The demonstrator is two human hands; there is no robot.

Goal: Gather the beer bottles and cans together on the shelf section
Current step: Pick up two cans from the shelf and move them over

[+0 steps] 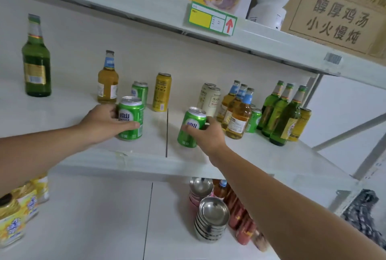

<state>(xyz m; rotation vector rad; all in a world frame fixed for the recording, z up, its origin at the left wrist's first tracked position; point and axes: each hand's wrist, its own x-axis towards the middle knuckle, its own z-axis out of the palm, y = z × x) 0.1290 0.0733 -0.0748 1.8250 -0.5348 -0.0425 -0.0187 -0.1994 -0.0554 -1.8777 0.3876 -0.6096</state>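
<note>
Head view: left hand (102,123) wraps a green Laoshan beer can (130,118) standing on the white middle shelf (146,161); right hand (205,134) clasps a second green can (190,127), tilted, right of the shelf seam. Grouped amber bottles (237,111) and green bottles (281,113) stand further right; one lone green bottle (36,59) far left.

Shop, price tag (212,18), stocked shelf (146,161)

One head-worn wide-angle camera looks forward and slightly down, close to the middle shelf (146,161), tilted so the shelves slant; both forearms reach in from the bottom edge.
</note>
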